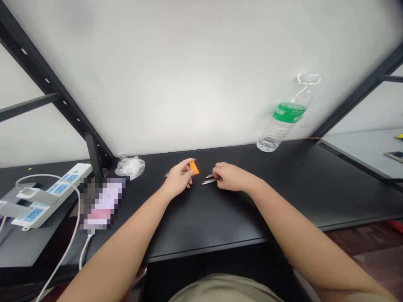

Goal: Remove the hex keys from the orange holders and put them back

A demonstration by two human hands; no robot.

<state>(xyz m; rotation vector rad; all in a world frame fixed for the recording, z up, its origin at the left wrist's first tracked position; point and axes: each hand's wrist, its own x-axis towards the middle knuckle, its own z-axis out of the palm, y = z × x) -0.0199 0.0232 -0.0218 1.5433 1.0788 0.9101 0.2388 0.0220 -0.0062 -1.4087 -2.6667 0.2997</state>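
The smooth black counter (204, 222) carries a clear plastic, green-labelled bottle (289, 112) at the back right. Around mid-counter, your left hand (178, 179) pinches an orange triangular piece (194, 168) between its fingers; your right hand (229, 176) has its fingers curled around slim silver metallic rods (209, 182).

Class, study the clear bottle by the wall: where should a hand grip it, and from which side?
Likely best around the green label, coming from the front. The bottle looks rounded there, so a hand could wrap it, and the wall close behind leaves little room at the back. The right hand is nearer, but it is at slim metal pieces.
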